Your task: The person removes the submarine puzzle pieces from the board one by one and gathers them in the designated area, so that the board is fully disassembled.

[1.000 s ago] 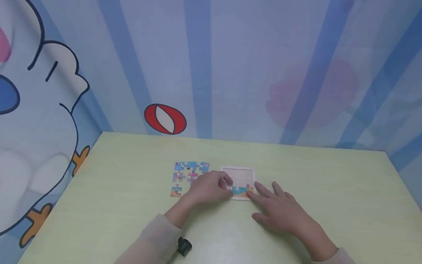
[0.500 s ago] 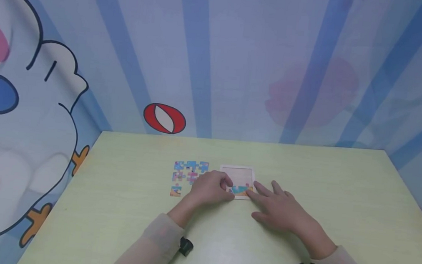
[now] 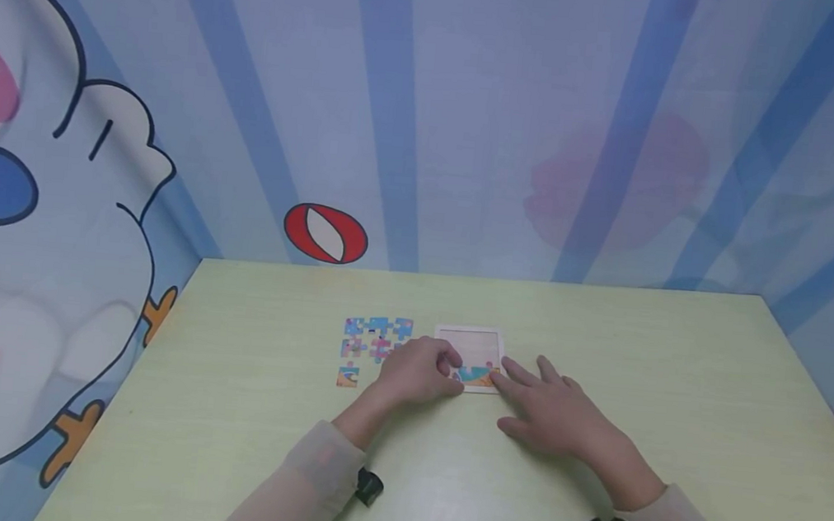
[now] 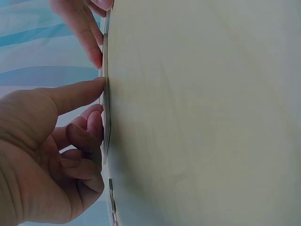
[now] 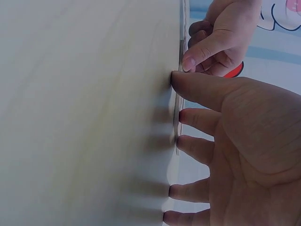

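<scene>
A small jigsaw tray with a pale rim lies on the table, sea-and-sand pieces along its near side. At its near left corner, my left hand pinches a puzzle piece between thumb and forefinger, mostly covering it; its other fingers are curled. In the left wrist view the thumb reaches the tray's edge. My right hand has its fingers spread, the forefinger touching the tray's near right part. Its fingertips rest along the tray and table in the right wrist view.
Several loose puzzle pieces lie in rows left of the tray, some partly behind my left hand. The pale table ends at a blue striped backdrop with cartoon figures.
A piece at the tray's near left corner now shows beside the sea-and-sand pieces, by my left fingers. My right forefinger has shifted very slightly; both hands otherwise stay nearly still.
</scene>
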A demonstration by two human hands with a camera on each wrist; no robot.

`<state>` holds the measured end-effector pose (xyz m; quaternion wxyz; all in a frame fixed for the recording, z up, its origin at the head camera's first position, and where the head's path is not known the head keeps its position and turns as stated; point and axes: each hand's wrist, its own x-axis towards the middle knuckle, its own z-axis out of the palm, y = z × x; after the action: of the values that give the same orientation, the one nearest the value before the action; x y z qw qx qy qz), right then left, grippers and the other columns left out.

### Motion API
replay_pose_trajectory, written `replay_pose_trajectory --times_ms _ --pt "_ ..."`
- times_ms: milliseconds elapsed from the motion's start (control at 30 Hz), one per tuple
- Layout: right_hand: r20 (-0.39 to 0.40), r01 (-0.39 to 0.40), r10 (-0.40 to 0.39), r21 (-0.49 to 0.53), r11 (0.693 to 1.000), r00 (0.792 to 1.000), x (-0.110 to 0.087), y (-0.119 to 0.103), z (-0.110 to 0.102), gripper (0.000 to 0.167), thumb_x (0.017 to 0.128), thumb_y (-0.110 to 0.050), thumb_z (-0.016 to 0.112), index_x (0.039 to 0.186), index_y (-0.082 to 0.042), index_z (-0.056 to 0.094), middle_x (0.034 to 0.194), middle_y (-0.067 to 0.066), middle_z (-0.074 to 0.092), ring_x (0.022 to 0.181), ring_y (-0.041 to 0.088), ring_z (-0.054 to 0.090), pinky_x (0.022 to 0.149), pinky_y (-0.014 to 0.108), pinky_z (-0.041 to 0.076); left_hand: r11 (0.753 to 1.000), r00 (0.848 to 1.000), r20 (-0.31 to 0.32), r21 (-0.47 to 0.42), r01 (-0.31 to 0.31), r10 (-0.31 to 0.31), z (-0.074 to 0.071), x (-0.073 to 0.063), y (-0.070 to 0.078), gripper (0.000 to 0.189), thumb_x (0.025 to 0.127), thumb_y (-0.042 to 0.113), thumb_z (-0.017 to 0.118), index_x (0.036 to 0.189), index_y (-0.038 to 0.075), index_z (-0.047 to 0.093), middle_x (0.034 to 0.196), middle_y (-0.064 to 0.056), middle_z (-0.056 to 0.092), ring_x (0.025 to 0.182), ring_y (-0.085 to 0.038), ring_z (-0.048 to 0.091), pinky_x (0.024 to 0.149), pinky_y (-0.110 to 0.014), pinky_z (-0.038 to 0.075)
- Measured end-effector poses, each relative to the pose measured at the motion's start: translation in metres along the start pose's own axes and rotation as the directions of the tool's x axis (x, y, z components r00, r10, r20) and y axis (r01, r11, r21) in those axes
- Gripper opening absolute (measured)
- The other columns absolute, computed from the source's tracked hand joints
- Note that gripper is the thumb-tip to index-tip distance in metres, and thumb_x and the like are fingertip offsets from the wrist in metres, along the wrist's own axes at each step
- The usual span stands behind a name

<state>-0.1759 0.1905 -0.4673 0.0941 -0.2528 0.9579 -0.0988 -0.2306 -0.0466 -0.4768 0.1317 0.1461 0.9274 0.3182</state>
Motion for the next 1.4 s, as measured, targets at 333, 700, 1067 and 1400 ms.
replay_pose_trajectory --times_ms 333,700,1067,1400 --pt "0.011 -0.009 0.009 0.013 1.000 1.000 0.002 0.000 0.001 0.066 0.100 -0.041 0.067 0.156 -0.014 0.048 0.163 0.014 0.038 0.143 0.062 0.029 0.103 0.074 0.036 1.000 1.000 -0.019 0.011 -0.001 0.001 0.001 0.000 0.000 0.025 0.085 0.027 0.086 0.105 0.019 0.074 0.086 0.008 0.061 0.078 -0.013 0.057 0.070 -0.033 0.045" --pt "0.005 -0.009 0.009 0.000 1.000 1.000 0.003 0.002 0.004 0.066 0.099 -0.042 0.067 0.157 -0.016 0.048 0.163 0.013 0.038 0.142 0.062 0.029 0.103 0.075 0.036 1.000 0.999 -0.030 -0.011 -0.028 0.028 -0.001 -0.005 0.001 0.020 0.089 0.023 0.080 0.106 0.023 0.071 0.092 0.009 0.069 0.080 -0.011 0.062 0.073 -0.037 0.048" --pt "0.007 -0.017 0.017 0.001 1.000 1.000 0.003 0.002 0.005 0.066 0.099 -0.042 0.067 0.157 -0.015 0.048 0.164 0.013 0.038 0.143 0.062 0.028 0.103 0.075 0.035 0.998 0.998 -0.065 -0.057 -0.026 0.023 -0.008 -0.013 -0.004 0.014 0.094 0.023 0.071 0.108 0.024 0.073 0.095 0.008 0.070 0.083 -0.013 0.064 0.074 -0.039 0.051" --pt "0.009 -0.013 0.013 0.008 1.000 1.000 0.000 -0.002 0.000 0.066 0.100 -0.040 0.068 0.156 -0.013 0.048 0.163 0.015 0.038 0.142 0.062 0.028 0.103 0.076 0.034 0.990 0.994 -0.108 -0.142 0.016 -0.032 -0.040 -0.034 -0.036 0.013 0.097 0.021 0.072 0.111 0.021 0.074 0.098 0.004 0.071 0.090 -0.018 0.064 0.077 -0.040 0.053"
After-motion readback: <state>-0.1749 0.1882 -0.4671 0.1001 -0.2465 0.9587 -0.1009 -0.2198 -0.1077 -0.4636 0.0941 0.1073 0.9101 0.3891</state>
